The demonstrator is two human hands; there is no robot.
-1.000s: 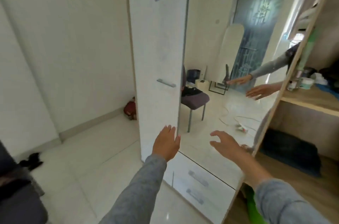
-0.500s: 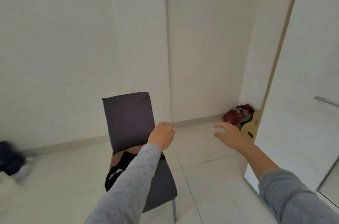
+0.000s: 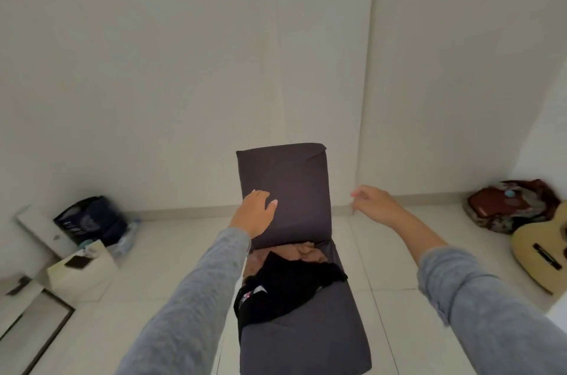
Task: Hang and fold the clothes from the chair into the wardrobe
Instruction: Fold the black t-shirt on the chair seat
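- While both arms reach forward in grey sleeves, a dark chair [image 3: 285, 190] stands straight ahead on the pale tiled floor [image 3: 171, 255], its upright back facing the person and the white wall [image 3: 153, 67] behind it.
- The clothes lie in a heap on the chair's seat: a black garment [image 3: 285, 291] with a small white and pink mark near its left edge sits on top, and a tan garment [image 3: 294, 252] shows behind it, against the foot of the backrest.
- The left hand [image 3: 256, 212] is in front of the left side of the backrest, above the clothes; its grip is loose, fingers spread and closed on nothing. Whether the palm touches the fabric cannot be told.
- The right hand [image 3: 374, 203] hangs in the air to the right of the backrest, apart from the chair, its grip also loose and empty, with the fingers lightly curled and a little blurred.
- To the right, against the wall, a reddish-brown bag [image 3: 506, 206] rests on the floor, and a pale acoustic guitar [image 3: 543, 252] lies just in front of it, partly cut off by the frame edge.
- To the left, a dark blue bag [image 3: 89, 221] sits near the wall, with a white box [image 3: 82, 270] just in front of it carrying a small dark flat object on its top.
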